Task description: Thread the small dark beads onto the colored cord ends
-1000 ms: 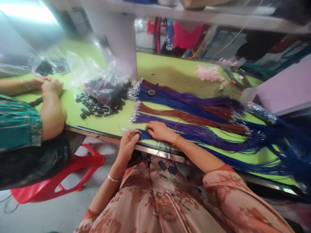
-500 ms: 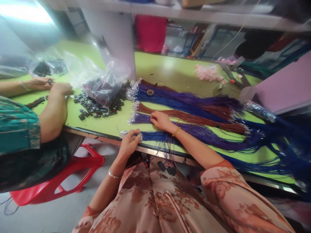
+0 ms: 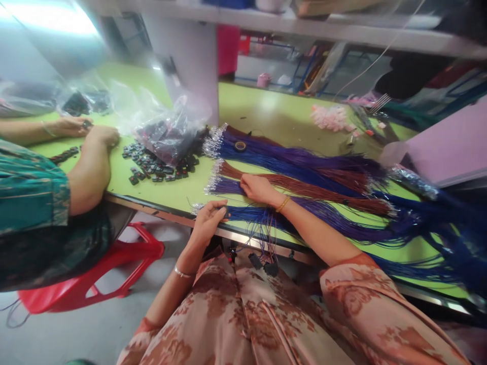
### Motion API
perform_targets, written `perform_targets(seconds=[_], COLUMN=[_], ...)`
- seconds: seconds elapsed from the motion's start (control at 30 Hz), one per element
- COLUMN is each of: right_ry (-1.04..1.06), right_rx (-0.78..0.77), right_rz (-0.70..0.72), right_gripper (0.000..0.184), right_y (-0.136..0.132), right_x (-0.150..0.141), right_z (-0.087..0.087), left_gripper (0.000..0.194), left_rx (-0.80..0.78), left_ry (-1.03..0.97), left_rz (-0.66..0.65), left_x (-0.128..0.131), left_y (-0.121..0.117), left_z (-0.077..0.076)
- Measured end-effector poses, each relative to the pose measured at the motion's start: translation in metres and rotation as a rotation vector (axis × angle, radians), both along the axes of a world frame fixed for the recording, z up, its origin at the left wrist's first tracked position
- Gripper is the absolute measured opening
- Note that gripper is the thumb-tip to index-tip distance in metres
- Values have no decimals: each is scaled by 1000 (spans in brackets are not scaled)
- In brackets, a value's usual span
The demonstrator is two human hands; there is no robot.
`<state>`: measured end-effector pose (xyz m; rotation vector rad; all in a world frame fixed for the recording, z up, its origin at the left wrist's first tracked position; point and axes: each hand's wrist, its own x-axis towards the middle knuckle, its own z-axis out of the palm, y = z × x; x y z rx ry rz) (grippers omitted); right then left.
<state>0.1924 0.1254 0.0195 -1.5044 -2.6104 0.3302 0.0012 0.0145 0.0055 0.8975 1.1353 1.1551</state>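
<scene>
Left hand (image 3: 207, 221) — at table edge (image 3: 163, 209)

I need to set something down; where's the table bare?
One patch lies between the black parts, left hand and front edge. A larger, nearly bare one lies behind the wires, between the panel and pink pieces. It's crowded at right, with wires, and around the plastic bag.

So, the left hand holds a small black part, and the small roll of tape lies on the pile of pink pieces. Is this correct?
Not quite: the place of the roll of tape is wrong. The head view shows it on the far blue and purple wires, apart from the pink pieces. The left hand does hold a small black part.
</scene>
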Motion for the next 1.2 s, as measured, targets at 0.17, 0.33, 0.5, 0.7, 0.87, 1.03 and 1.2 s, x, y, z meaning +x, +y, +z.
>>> perform_targets(seconds=[0.17, 0.33, 0.5, 0.7, 0.87, 1.03, 1.2], right_ry=[-69, -139, 1, 126, 283, 625, 849], right_rx=[-32, 25, 33, 53, -6, -93, -204], right_rz=[56, 42, 115, 61, 28, 112, 70], right_gripper=[14, 18, 15, 15, 12, 12, 13], right_y=[0, 2, 7, 12, 13, 16, 3], right_x=[0, -1, 7, 13, 3, -32, -51], right_z=[4, 2, -3, -4, 1, 15, 28], left_gripper=[41, 38, 35, 34, 34, 33, 29], left_rx=[10, 18, 25, 33, 32, 33, 46], left_ry=[14, 15, 16, 13, 2, -11, -78], left_rz=[-30, -70, -85, -85, -83, -81, -44], left_x=[2, 2, 1, 0, 1, 5, 10], left_y=[-4, -9, -12, -12, -12, -13, -14], left_z=[-3, -3, -1, 1, 0, -2, -5])
